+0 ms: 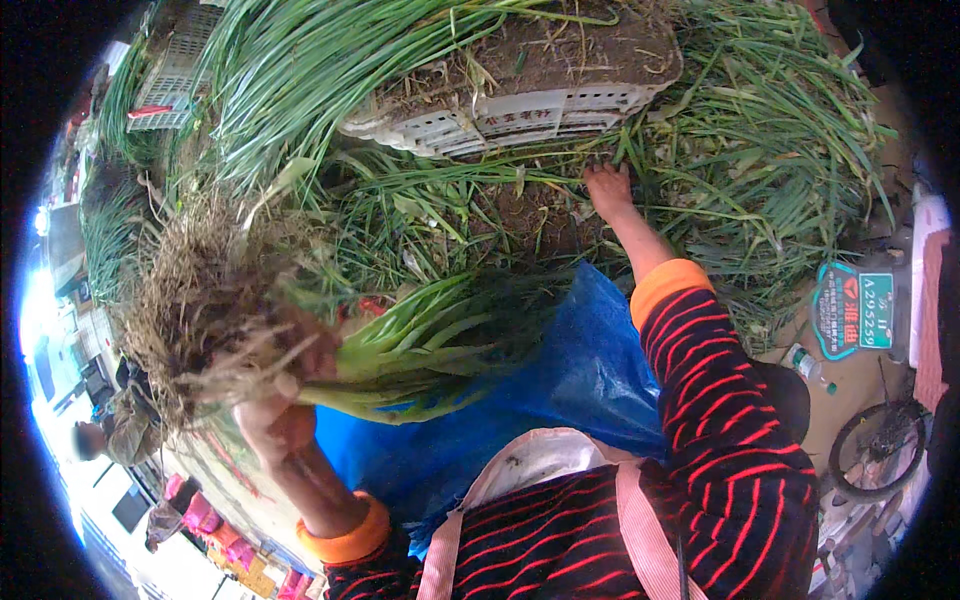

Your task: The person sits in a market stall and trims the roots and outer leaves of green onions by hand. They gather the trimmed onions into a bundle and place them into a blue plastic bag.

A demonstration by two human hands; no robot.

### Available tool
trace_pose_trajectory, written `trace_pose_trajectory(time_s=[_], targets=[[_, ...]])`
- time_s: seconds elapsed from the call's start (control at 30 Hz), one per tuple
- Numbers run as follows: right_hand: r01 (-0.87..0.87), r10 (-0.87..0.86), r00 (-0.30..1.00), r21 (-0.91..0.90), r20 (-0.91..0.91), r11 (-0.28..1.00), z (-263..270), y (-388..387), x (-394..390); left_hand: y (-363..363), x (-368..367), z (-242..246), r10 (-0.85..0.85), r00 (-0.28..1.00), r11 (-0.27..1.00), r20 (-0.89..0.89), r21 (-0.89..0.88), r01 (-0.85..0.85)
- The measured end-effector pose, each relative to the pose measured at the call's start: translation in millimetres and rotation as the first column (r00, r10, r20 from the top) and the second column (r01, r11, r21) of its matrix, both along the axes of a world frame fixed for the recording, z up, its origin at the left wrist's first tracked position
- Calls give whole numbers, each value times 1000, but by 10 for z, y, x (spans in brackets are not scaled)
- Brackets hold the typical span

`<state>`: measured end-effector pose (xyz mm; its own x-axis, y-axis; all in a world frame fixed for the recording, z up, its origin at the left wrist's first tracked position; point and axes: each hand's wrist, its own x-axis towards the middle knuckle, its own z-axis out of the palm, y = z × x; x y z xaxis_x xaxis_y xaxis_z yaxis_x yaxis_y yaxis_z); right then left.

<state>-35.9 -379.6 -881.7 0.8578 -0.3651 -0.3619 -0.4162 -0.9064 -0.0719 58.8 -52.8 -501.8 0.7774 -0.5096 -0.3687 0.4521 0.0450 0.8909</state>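
My left hand (277, 420) grips a thick bunch of spring onions (420, 352) near its base. The matted brown roots (202, 300) point left and blur in part, while the green leaves trail right over a blue plastic apron (487, 427) on my lap. My right hand (609, 191) reaches forward to the litter of leaves below a white plastic crate (540, 116). Its fingers touch thin green stalks (525, 176); whether they pinch any cannot be made out. Soil and long green onions (322, 75) lie on top of the crate.
Loose green leaves (765, 142) heap up on the right. A plastic bottle (808, 367), a green plate bearing writing (855, 311) and a wheel (877, 452) are at the right. Slatted crates (169, 67) stand far left. A person (124, 427) is at the left edge.
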Motion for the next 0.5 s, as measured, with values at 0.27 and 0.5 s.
trace_pose_trajectory(time_s=[0.27,0.5], targets=[[21,-77,994,582,73,813,814,-442,-69,-93,36,-161,256,956,967,145,-39,-253],[-448,276,835,295,476,844,2963,-450,40,-372,-25,-176,250,945,965,209,29,-262]])
